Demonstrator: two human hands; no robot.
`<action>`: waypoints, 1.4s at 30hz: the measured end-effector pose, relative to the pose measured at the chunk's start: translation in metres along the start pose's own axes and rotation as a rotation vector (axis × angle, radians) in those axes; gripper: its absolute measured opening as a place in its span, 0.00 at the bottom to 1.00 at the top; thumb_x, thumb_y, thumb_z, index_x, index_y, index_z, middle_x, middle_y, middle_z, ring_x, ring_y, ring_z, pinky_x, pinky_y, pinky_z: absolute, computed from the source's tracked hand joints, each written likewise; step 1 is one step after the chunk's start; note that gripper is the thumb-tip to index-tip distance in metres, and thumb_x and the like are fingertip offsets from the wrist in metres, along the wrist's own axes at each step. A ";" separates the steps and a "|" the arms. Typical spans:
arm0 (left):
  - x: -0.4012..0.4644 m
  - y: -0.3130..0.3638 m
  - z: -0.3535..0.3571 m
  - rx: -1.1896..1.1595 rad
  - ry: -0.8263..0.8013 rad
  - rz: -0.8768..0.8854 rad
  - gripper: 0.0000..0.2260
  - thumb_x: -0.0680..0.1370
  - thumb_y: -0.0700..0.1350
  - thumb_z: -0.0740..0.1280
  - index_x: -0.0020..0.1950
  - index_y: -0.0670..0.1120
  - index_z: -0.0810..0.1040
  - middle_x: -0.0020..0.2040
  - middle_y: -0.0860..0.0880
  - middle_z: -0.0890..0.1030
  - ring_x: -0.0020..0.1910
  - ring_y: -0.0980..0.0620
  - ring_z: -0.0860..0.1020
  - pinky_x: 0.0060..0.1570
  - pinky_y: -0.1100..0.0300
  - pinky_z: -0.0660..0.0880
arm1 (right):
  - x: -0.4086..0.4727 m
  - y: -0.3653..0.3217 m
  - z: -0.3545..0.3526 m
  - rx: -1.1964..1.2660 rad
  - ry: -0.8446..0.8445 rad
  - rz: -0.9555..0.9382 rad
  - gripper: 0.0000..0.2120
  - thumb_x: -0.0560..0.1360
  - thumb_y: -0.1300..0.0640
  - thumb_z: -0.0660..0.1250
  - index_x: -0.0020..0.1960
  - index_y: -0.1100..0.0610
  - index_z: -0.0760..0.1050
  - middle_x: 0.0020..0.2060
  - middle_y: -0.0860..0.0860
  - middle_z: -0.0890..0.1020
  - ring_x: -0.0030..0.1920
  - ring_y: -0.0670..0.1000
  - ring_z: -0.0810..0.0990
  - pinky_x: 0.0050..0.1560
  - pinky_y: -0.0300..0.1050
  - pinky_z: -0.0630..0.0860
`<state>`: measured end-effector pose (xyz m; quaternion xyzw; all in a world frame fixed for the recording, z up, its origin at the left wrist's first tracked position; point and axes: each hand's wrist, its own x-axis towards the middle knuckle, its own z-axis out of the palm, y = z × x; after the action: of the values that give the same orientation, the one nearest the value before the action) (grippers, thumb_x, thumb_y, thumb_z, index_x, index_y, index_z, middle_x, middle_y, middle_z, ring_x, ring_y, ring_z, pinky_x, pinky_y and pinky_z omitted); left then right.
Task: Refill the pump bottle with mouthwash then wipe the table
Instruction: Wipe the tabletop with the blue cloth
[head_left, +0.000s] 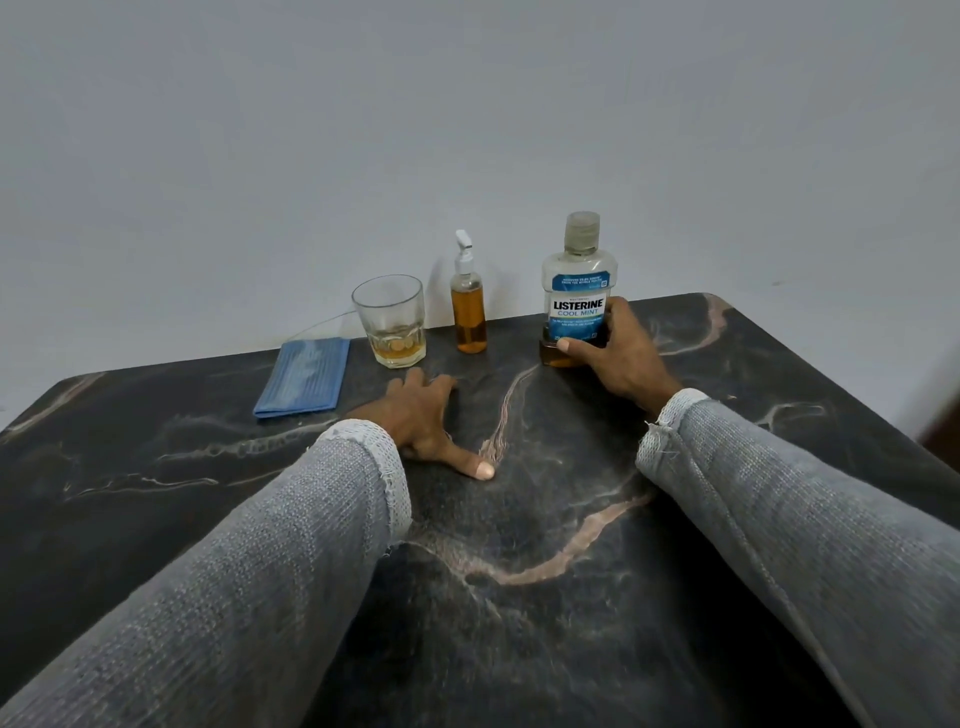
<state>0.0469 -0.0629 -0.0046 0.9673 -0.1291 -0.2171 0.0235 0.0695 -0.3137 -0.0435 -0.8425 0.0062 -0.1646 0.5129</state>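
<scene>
Lying left of the glass (390, 321) is a folded blue cloth (305, 376); the left hand (427, 422) rests flat before the glass, fingers spread. Right of the glass stands the pump bottle (469, 306), then the mouthwash (578, 291), capped and gripped low by the right hand (621, 351).

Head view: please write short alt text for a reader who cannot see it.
The right hand grips a capped mouthwash bottle standing on a dark marbled table, while the left hand rests flat. Along the far edge to the left stand a pump bottle, a glass and a folded blue cloth.
</scene>
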 end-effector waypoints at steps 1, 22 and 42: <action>0.003 -0.001 -0.001 0.017 -0.012 0.000 0.59 0.56 0.71 0.73 0.78 0.54 0.49 0.77 0.42 0.55 0.75 0.36 0.56 0.70 0.35 0.62 | 0.008 0.001 0.002 -0.011 -0.006 0.004 0.27 0.73 0.55 0.74 0.66 0.57 0.64 0.63 0.51 0.76 0.60 0.46 0.74 0.58 0.39 0.71; 0.012 0.003 -0.004 0.091 -0.051 -0.016 0.59 0.58 0.70 0.74 0.78 0.52 0.46 0.77 0.42 0.51 0.76 0.35 0.53 0.70 0.35 0.62 | 0.062 0.010 0.015 -0.011 -0.134 0.003 0.28 0.76 0.56 0.70 0.71 0.58 0.62 0.66 0.52 0.74 0.60 0.46 0.72 0.58 0.39 0.69; 0.013 0.003 -0.002 0.094 -0.047 -0.029 0.59 0.58 0.70 0.74 0.78 0.52 0.46 0.77 0.42 0.52 0.75 0.36 0.54 0.70 0.36 0.62 | 0.066 0.009 0.010 0.006 -0.283 0.070 0.29 0.76 0.57 0.69 0.73 0.59 0.60 0.68 0.53 0.72 0.66 0.50 0.72 0.66 0.44 0.69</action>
<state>0.0586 -0.0692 -0.0084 0.9637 -0.1257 -0.2340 -0.0283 0.1363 -0.3210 -0.0373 -0.8550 -0.0373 -0.0262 0.5166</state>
